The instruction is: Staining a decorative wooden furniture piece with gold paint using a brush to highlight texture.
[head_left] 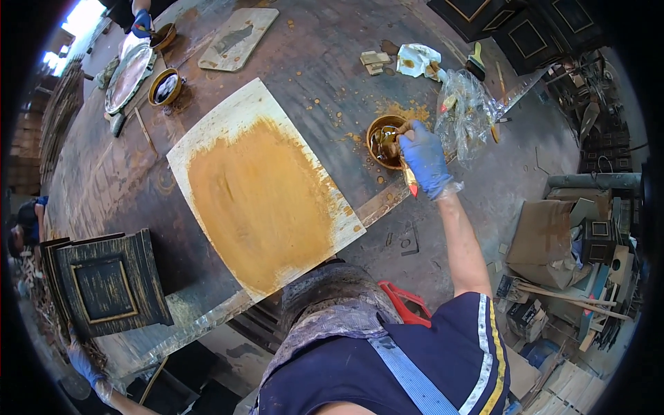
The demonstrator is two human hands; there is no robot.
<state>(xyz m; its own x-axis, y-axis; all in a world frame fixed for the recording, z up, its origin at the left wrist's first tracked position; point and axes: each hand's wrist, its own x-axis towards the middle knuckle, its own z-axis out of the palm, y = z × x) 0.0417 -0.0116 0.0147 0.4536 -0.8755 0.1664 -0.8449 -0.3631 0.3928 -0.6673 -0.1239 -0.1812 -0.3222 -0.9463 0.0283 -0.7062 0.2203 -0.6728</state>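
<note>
My right hand (pixel 423 158), in a blue glove, is closed around a paintbrush (pixel 412 185) whose red-tipped handle points back toward me. Its bristle end is over or in a round bowl (pixel 371 148) of dark brown liquid, mostly hidden by the fingers. At the lower left, my gloved left hand (pixel 84 361) lies by the lower edge of a black panelled cabinet piece (pixel 104 287) with gold-worn edges. Its fingers look stretched out; whether they touch the piece is unclear. Between my hands lies a pale board (pixel 266 207), its middle coated ochre-brown with uneven, bare margins.
Beyond the board are a second bowl (pixel 166 88), an oval framed piece (pixel 131 79) and a stained slab (pixel 238 40). Crumpled clear plastic (pixel 465 111) and a green-handled brush (pixel 476 61) lie right of my bowl. Another person's gloved hand (pixel 142 25) works at the far left.
</note>
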